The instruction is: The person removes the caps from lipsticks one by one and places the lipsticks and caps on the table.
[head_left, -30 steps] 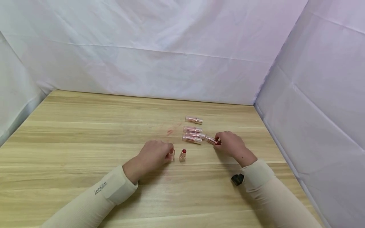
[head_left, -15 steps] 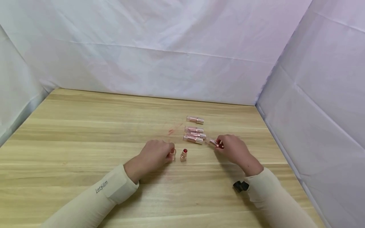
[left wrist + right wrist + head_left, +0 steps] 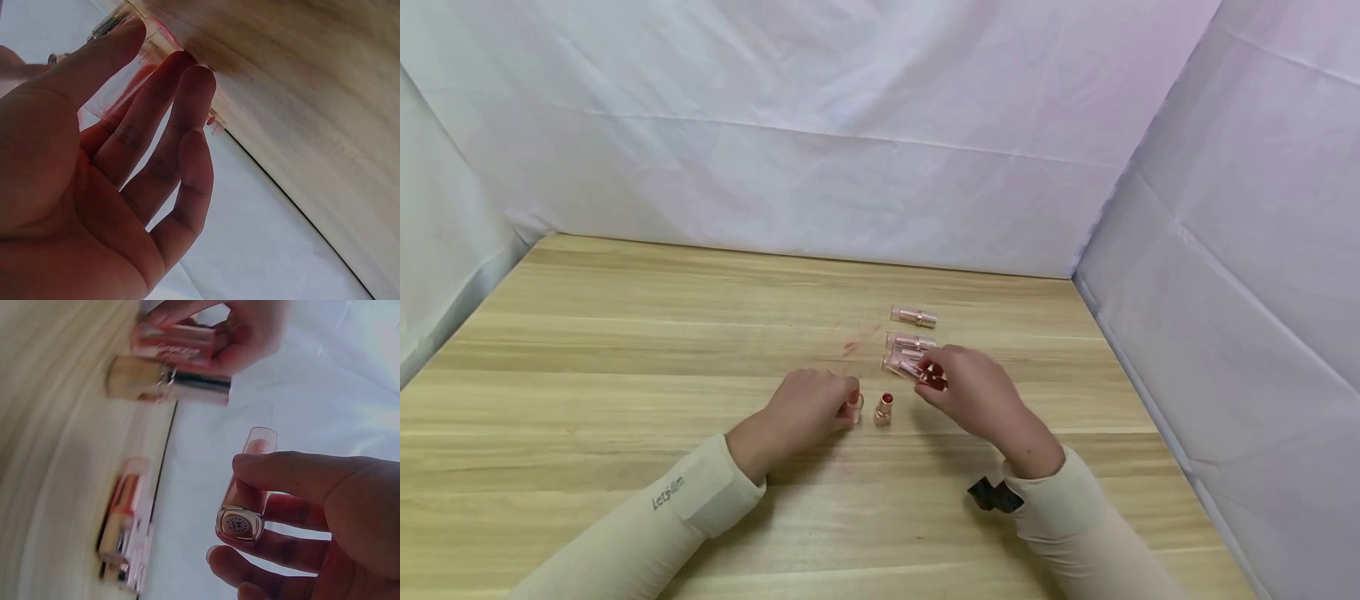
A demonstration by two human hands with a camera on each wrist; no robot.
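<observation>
Fingers (image 3: pixel 281 472) of right hand (image 3: pixel 973 392): grasping capped lipstick (image 3: pixel 245 487). Left hand (image 3: pixel 808 408): fingers grasping clear cap (image 3: pixel 128 78), beside upright open lipstick (image 3: pixel 883 408). Surface (image 3: pixel 625 350): further capped lipsticks (image 3: pixel 913 317).

Three capped lipsticks (image 3: pixel 913 316) lie on the wooden table (image 3: pixel 625 350) (red smear (image 3: pixel 847 347) at nine o'clock), white sheeting (image 3: pixel 820 150) at twelve

The left hand (image 3: pixel 808 407) rests low just left of the upright open lipstick (image 3: pixel 883 407), fingers curled round a clear cap (image 3: pixel 128 81). The right hand (image 3: pixel 966 392) is raised just right of that lipstick, thumb and fingers pinching a capped lipstick tube (image 3: pixel 245 494). Both forearms wear cream sleeves.
</observation>
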